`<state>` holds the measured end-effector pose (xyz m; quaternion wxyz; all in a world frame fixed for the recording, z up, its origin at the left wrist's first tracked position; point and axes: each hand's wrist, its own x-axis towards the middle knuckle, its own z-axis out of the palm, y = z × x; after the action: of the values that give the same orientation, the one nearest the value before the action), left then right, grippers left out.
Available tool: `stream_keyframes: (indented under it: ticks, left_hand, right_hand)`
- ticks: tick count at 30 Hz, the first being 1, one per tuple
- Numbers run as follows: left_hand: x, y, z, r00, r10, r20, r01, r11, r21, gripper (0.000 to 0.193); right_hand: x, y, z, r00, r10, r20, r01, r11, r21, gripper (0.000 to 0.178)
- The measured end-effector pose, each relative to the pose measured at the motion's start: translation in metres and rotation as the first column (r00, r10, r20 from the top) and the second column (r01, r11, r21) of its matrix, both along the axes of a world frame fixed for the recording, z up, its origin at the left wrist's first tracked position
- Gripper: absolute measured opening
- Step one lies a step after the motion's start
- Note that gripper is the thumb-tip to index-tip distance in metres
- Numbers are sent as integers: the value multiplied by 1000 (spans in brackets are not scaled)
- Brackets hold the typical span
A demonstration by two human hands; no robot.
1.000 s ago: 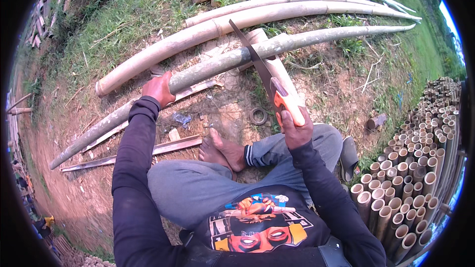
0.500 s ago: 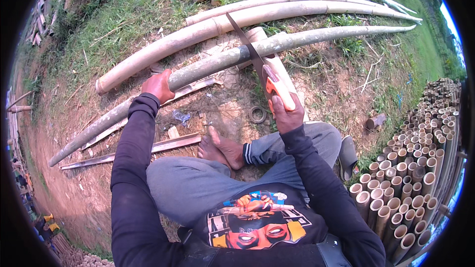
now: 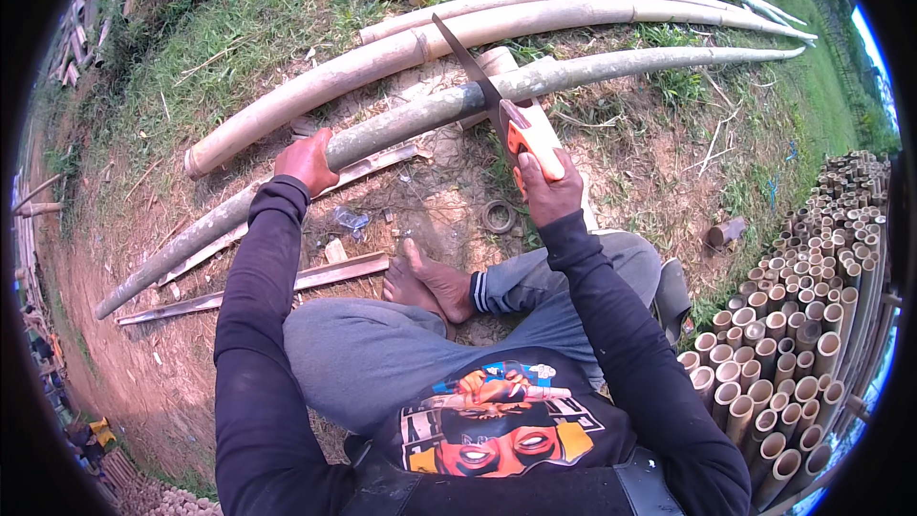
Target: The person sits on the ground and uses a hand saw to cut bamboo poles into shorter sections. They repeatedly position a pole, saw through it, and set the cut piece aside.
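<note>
A long greenish-grey bamboo pole (image 3: 401, 126) slants across in front of me, its near end low on the left. My left hand (image 3: 307, 162) is wrapped round it left of the middle. In my right hand (image 3: 551, 188) is the orange and white handle of a handsaw (image 3: 478, 72). The saw's blade lies across the pole at a dark band, its tip pointing up and away to the left. Beneath the pole near the blade is a pale bamboo support (image 3: 541, 129). Whether the teeth have cut into the pole cannot be made out.
Thicker bamboo poles (image 3: 315, 86) lie beyond on grass. Split bamboo strips (image 3: 258, 291) rest near my bare feet (image 3: 430, 282). A tape roll (image 3: 498, 217), a clear plastic scrap (image 3: 351, 220) and a short bamboo piece (image 3: 726, 231) are on the ground. Stacked bamboo tubes (image 3: 764, 354) stand at right.
The saw and my right hand have shifted slightly down and toward me, on the left side of their former place. My left hand keeps its hold on the pole.
</note>
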<state>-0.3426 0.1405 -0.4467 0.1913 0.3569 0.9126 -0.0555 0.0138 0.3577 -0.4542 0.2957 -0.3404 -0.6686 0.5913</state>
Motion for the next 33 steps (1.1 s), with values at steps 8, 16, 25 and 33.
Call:
stream_keyframes:
  ticks: [8, 16, 25, 33]
  left_hand:
    - [-6, -2, -15, 1000, 1, 0, -1, 999, -36, 66]
    - [2, 1, 2, 1000, -18, -11, 18, 1000, 5, 60]
    - [-4, -1, -13, 1000, 17, 1, -17, 1000, -15, 67]
    - [-1, -2, -3, 1000, -19, -1, 19, 1000, 14, 62]
  right_hand:
    - [75, -41, 55, 999, 7, 32, -7, 1000, -16, 43]
    - [33, -9, 15, 954, 2, 301, -116, 924, 363, 33]
    - [48, -9, 22, 967, 7, 256, -83, 954, 289, 28]
    - [69, -15, -11, 991, 58, 118, -74, 988, 136, 25]
